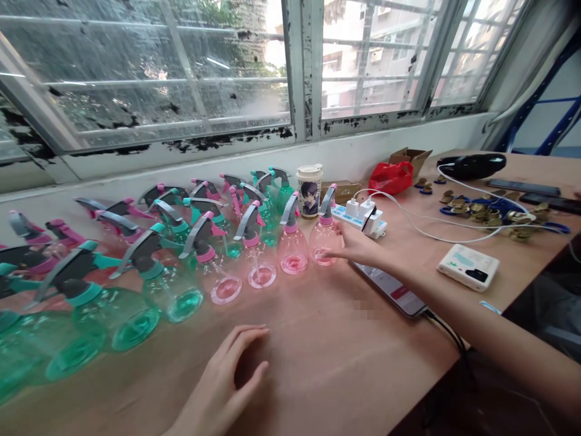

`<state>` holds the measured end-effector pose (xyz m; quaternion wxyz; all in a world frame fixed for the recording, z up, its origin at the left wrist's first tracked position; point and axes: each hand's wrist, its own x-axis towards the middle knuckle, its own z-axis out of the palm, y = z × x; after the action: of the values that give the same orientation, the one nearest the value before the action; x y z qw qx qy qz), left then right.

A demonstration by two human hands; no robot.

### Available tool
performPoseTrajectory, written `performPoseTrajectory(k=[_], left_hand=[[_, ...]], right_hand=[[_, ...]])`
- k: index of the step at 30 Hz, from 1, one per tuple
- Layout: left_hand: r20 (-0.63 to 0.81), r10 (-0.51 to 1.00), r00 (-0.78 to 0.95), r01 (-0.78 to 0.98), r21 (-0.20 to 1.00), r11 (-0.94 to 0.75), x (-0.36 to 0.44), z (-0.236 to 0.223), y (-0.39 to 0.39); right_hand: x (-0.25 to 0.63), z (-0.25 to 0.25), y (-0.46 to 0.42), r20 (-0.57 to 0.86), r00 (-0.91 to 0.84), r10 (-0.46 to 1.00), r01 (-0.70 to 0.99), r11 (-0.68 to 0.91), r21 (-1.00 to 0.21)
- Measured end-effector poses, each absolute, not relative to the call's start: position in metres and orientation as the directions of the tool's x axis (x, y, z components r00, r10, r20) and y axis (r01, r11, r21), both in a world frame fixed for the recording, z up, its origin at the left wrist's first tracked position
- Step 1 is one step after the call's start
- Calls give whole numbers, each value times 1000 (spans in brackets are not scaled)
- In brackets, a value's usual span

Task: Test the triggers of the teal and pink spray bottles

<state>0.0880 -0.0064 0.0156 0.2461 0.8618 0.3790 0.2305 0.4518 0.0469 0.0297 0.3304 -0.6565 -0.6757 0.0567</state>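
Head-worn view, forward and down across the table (318, 351)

A pink bottle (319, 242) is topped in grey and pink; green is shown by bottles (115, 315) at eight o'clock, red by a bag (390, 178) at two.

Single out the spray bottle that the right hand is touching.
The translucent pink plastic spray bottle at the front row's right end, nearest the white-and-blue power strip. It alone has the right hand on it.
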Motion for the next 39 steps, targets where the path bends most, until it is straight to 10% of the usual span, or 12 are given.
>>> performPoseTrajectory(k=[8, 23, 39], left_hand=[[226, 761, 608, 569, 545, -616, 56, 30, -6], [264, 957, -119, 609, 781, -140, -151, 59, -74], [469, 704, -533, 729, 677, 101, -320, 80, 58]], right_hand=[[417, 37, -12, 545, 138, 827, 910, 112, -399], [134, 47, -5, 279, -794, 540, 337, 773, -537], [-98, 55, 22, 472, -719, 510, 28, 700, -714]])
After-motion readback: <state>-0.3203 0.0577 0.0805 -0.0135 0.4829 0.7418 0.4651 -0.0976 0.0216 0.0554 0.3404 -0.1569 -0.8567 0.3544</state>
